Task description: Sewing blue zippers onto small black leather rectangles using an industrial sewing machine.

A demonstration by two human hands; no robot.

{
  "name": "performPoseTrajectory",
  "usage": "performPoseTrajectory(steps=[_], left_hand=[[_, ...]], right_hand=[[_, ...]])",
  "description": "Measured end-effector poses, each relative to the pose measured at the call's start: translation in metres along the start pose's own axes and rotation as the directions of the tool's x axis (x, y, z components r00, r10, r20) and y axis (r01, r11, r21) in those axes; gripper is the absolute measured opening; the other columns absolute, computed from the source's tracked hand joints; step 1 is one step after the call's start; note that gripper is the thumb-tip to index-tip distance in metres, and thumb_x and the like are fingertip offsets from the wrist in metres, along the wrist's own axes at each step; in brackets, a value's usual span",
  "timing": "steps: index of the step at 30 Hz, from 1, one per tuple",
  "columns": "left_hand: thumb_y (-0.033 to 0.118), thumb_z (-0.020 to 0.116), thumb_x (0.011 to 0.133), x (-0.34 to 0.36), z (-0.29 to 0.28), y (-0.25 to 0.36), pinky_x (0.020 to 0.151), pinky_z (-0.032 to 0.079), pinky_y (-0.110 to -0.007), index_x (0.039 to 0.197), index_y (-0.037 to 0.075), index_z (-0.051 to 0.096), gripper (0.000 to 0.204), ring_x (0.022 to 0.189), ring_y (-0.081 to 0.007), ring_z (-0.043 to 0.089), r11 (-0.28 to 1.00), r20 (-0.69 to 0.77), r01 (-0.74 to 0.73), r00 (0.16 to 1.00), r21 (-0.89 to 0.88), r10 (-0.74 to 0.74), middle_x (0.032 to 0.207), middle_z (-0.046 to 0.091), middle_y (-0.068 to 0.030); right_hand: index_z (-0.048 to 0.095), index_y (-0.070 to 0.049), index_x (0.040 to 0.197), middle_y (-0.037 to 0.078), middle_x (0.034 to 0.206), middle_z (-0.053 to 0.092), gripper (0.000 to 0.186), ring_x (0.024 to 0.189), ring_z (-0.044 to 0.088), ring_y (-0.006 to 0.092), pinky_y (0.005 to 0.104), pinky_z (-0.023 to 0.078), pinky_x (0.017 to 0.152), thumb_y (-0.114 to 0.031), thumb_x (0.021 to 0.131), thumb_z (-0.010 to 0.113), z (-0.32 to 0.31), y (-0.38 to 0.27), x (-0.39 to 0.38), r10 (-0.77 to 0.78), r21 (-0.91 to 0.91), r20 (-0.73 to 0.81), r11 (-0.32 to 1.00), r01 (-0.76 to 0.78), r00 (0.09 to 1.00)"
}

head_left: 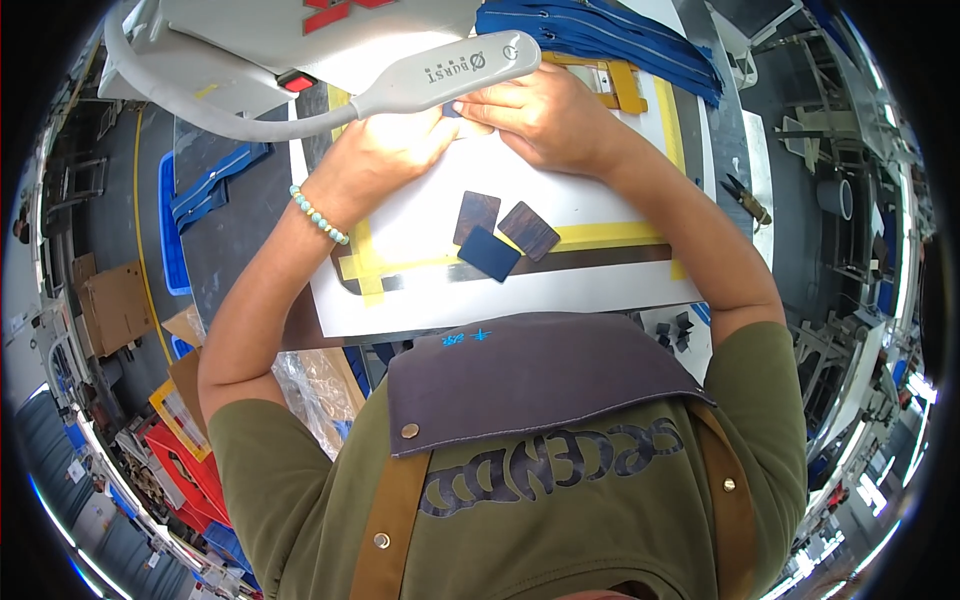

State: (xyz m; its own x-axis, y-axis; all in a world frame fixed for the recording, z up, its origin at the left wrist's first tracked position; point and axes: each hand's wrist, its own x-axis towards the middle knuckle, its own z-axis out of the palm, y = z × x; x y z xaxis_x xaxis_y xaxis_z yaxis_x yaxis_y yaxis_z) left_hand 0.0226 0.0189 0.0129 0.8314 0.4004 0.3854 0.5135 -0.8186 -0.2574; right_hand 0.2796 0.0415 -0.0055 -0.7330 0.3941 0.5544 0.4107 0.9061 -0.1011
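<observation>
from my fingers, i had room between four and five o'clock across the white sheet; three small cards blocked six, a grey lamp eleven to twelve, blue zippers two.

Centre bright, crisp | white paper nearly washed out | strong glow on machine beside lamp | strip lights glare at lower right | rim bends, softens (corners go fully black)

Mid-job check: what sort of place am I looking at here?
Probably a sewing workshop or factory floor: a pale machine, likely for sewing, stands at the worktop; a bundle of blue zippers lies at its far side; and three small dark patches lie nearer the person.
</observation>
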Motion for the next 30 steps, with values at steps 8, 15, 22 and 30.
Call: performPoseTrajectory(steps=[8,15,22,30], left_hand=[[0.011,0.077,0.08,0.001,0.002,0.002,0.099,0.057,-0.04,0.096,0.009,0.071,0.017,0.11,-0.0217,0.071,0.999,-0.021,0.009,1.0,0.035,-0.009,0.114,0.076,-0.0074],[0.004,0.075,0.087,-0.029,-0.008,0.012,0.086,0.059,-0.037,0.095,0.005,0.069,0.01,0.095,-0.0259,0.073,0.968,-0.123,0.167,0.974,-0.189,-0.192,0.104,0.076,-0.0084],[0.01,0.068,0.101,-0.025,0.009,0.018,0.064,0.049,-0.032,0.099,-0.003,0.07,0.013,0.068,-0.0171,0.061,0.517,0.136,0.64,0.692,-0.569,-0.709,0.082,0.067,-0.0101],[0.007,0.067,0.1,-0.007,0.021,0.023,0.072,0.052,-0.035,0.107,-0.003,0.074,0.014,0.076,-0.0234,0.068,0.548,0.021,0.569,0.705,-0.613,-0.709,0.09,0.073,-0.0141]], right_hand=[[0.078,-0.009,0.113,0.002,0.119,0.074,0.027,0.114,0.065,0.0223,0.0378,0.053,0.098,-0.009,0.087,0.07,0.0,-0.001,0.0,0.046,0.027,0.012,0.999,-0.046,0.999],[0.076,-0.007,0.123,0.005,0.133,0.071,0.035,0.129,0.058,0.0234,0.0421,0.046,0.11,-0.011,0.091,0.064,-0.008,-0.001,-0.006,0.115,0.11,0.037,0.987,-0.118,0.993],[0.072,-0.008,0.13,0.005,0.145,0.064,0.035,0.14,0.052,0.0244,0.0455,0.035,0.12,-0.017,0.097,0.063,-0.001,-0.003,-0.004,0.033,0.11,0.139,0.993,-0.048,0.99],[0.075,-0.008,0.125,0.006,0.14,0.067,0.034,0.137,0.054,0.025,0.0457,0.037,0.118,-0.016,0.094,0.063,0.001,-0.003,-0.003,0.062,0.166,0.121,0.983,-0.082,0.991]])
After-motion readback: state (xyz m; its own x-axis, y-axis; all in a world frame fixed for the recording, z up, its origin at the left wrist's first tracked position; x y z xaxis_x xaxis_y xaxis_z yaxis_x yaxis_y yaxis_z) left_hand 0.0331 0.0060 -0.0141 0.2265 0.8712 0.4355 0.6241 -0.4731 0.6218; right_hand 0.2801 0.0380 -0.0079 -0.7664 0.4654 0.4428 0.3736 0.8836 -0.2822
